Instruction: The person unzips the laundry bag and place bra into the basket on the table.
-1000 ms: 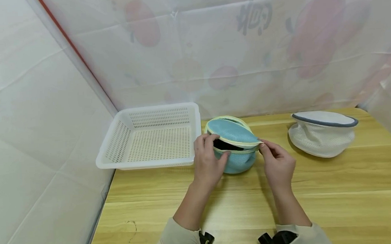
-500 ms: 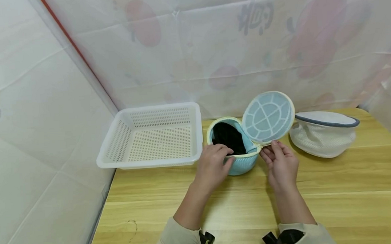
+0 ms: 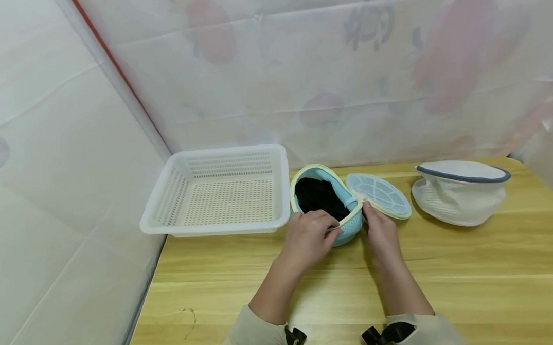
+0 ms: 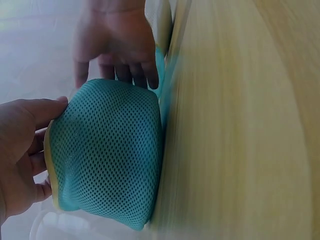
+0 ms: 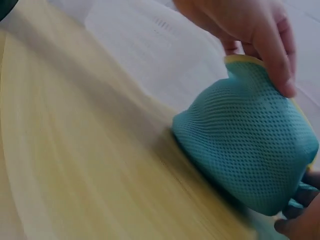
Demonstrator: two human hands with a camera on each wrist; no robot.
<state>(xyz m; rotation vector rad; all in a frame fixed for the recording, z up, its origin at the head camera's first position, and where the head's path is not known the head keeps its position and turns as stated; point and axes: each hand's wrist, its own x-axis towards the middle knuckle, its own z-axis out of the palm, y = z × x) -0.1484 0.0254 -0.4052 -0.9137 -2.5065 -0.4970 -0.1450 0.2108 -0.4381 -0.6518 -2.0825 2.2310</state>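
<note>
A light-blue mesh laundry bag [image 3: 350,226] with a yellow rim stands unzipped on the table, a black, soft-looking item [image 3: 321,195] inside. Its round ribbed lid [image 3: 379,195] lies folded out to the right. My left hand [image 3: 309,238] pinches the near rim, thumb outside and fingers over the edge; the left wrist view shows the thumb on the mesh [image 4: 107,150]. My right hand [image 3: 383,234] is at the bag's right side by the lid joint. In the left wrist view its fingers [image 4: 122,70] reach fairly straight against the bag, their tips partly hidden.
A white plastic basket [image 3: 282,190] with slotted walls stands left of the bag, close beside it. To the right sits a white mesh bag [image 3: 460,198] with a grey rim. The wooden table [image 3: 244,277] meets a printed sheet [image 3: 272,80] at the back.
The lid has swung from over the bag up and out to the right, now lying low, and the black item shows. My right hand has left the lid's edge for the bag's side.
</note>
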